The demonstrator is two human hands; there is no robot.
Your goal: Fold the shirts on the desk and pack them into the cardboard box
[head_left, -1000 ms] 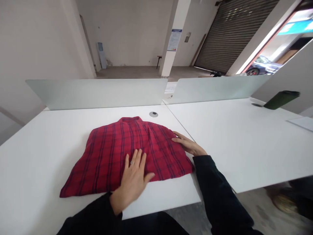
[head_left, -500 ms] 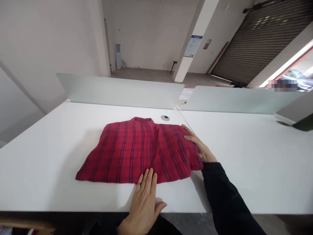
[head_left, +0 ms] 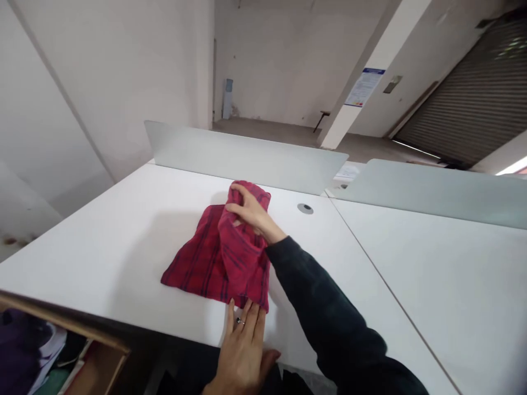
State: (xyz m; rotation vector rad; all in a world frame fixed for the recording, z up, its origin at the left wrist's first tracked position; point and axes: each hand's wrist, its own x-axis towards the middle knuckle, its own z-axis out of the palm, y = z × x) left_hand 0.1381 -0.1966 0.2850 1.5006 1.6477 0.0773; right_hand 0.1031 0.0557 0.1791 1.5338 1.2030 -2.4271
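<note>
The right hand (head_left: 252, 213) grasps a flap (head_left: 242, 260) of the shirt (head_left: 197, 255), apparently mid-fold; the left hand (head_left: 242, 348), unclenched, rests at its near edge (head_left: 197, 289). This calls for laying the flap flat.

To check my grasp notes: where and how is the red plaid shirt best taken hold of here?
Grip the red plaid shirt by the far end of its raised fold, probably from above and the right. The cloth bulges up there, giving something to close around, and the right hand has it from that side; the flatter left part offers less to pinch.
</note>
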